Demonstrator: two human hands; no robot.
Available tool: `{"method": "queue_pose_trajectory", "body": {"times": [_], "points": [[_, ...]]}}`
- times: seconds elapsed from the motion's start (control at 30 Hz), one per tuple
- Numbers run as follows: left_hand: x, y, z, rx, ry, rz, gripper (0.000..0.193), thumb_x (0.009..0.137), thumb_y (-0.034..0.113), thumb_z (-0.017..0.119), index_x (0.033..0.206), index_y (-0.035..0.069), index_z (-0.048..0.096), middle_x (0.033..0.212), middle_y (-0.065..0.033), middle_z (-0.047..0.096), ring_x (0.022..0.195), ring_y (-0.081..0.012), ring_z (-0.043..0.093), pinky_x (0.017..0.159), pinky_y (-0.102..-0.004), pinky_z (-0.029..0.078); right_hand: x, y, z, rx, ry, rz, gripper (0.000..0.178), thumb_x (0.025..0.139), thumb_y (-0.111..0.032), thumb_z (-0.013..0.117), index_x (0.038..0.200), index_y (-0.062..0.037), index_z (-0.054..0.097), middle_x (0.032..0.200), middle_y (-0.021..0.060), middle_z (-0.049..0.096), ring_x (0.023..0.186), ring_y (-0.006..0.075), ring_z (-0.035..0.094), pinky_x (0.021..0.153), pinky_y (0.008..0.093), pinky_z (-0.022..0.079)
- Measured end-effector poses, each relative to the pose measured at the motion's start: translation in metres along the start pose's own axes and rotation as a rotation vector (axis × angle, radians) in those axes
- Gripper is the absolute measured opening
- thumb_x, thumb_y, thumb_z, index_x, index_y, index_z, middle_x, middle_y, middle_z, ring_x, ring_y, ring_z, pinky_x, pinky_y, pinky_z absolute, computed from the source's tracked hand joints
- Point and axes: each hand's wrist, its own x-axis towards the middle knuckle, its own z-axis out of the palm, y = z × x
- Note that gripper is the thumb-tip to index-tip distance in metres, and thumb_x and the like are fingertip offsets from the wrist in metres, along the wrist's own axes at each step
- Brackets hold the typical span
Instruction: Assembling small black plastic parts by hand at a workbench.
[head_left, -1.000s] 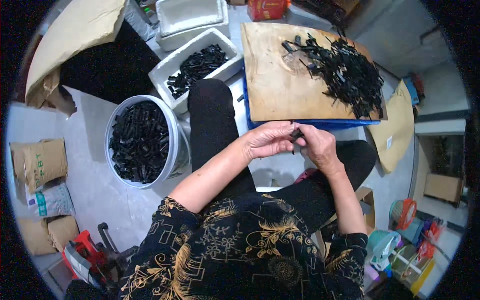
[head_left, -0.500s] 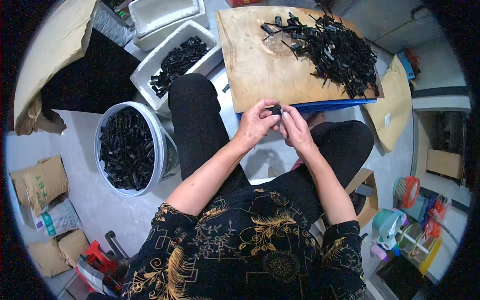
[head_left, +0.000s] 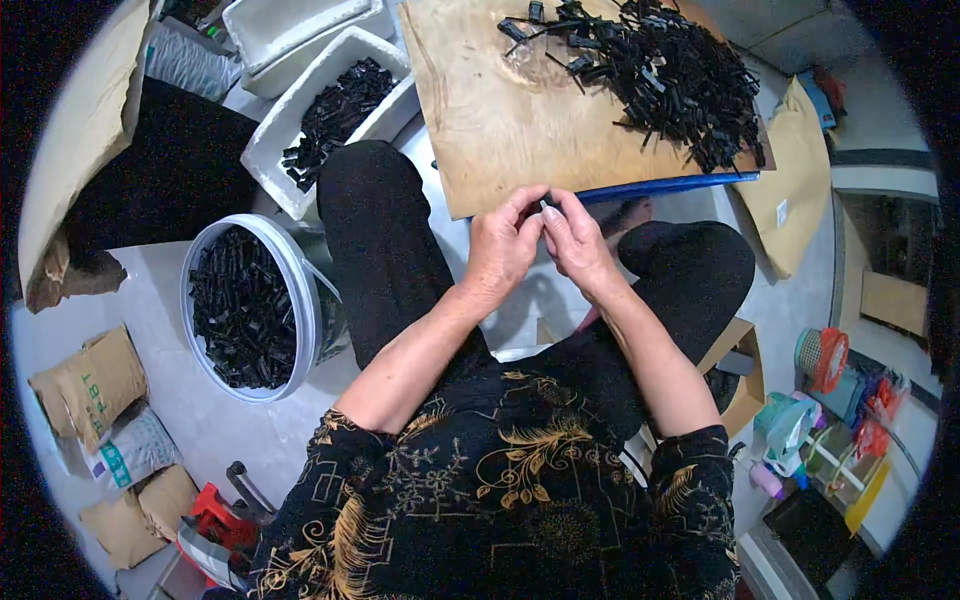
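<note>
My left hand (head_left: 502,245) and my right hand (head_left: 578,240) meet just in front of the wooden board (head_left: 470,130). Both are closed, fingertips pinched round a small black plastic piece (head_left: 547,203). Fingers cover most of that piece, so its exact shape is hidden. On the right part of the board lies a heap of similar black plastic parts (head_left: 685,90), several with thin sticks. At the left, a white bucket (head_left: 304,300) is filled with black pieces (head_left: 243,310). Beyond my left knee, a white foam box (head_left: 268,140) holds more black pieces (head_left: 345,115).
Another white foam box (head_left: 300,50) stands behind the first. Brown sacks (head_left: 95,385) lie at the far left, near a red object (head_left: 222,520). To the right are an open cardboard box (head_left: 745,395) and a rack with coloured items (head_left: 825,450). A blue edge (head_left: 670,188) shows under the board.
My hands have drawn closer together, and their fingers now cover more of the black piece. The whole view has shifted slightly, with the board sitting higher in the picture.
</note>
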Motion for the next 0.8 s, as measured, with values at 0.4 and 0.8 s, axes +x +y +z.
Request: {"method": "queue_pose_trajectory", "body": {"times": [0.4,0.8], "points": [[0.018,0.015,-0.007,-0.22,-0.165,-0.196,0.032,0.088,0.005,0.043,0.119,0.008,0.036,0.086,-0.0097,0.062,0.07,-0.013,0.061,0.055,-0.0205,0.045,0.009,0.014,-0.009,0.005,0.074,-0.142,0.024,0.091,-0.023,0.045,0.106,-0.0045,0.049,0.065,-0.0052,0.045,0.052,0.0017,0.035,0.043,0.0177,0.028],[0.014,0.023,-0.03,-0.869,-0.311,-0.443,0.036,0.085,0.007,0.053,0.119,0.004,0.04,0.091,-0.0116,0.059,0.069,-0.0167,0.063,0.057,-0.0208,0.052,-0.007,-0.014,-0.022,0.432,-0.063,-0.123,0.019,0.089,-0.024,0.051,0.095,-0.0057,0.048,0.07,0.001,0.055,0.043,0.0022,0.035,0.038,0.0151,0.027]]}}
